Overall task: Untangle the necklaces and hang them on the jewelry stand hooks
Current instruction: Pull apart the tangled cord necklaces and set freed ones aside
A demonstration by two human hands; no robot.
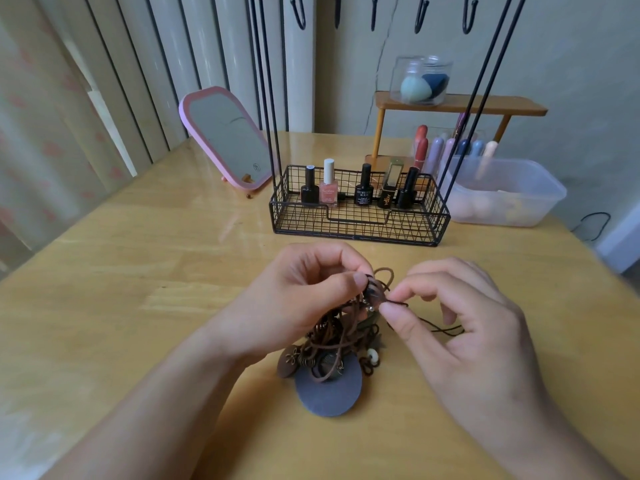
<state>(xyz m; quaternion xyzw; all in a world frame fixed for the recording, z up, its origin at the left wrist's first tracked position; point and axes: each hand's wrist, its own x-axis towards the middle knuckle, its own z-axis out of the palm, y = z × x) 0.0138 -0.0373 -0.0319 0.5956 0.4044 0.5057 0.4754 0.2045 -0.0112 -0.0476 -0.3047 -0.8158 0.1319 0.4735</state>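
Observation:
A tangle of brown cord necklaces (332,344) with round pendants hangs over the wooden table, its lower end resting on a grey round disc (329,393). My left hand (301,292) pinches the top of the tangle at a dark striped bead. My right hand (460,313) pinches a thin dark cord just right of that bead, and a loop trails under its palm. The black wire jewelry stand (360,216) rises behind the hands on thin rods. Its hooks (420,13) at the top edge are bare.
The stand's basket holds several nail polish bottles (328,187). A pink-framed mirror (227,136) leans at the back left. A clear plastic tub (509,195) sits at the right, in front of a small wooden shelf (460,105) bearing a clear jar.

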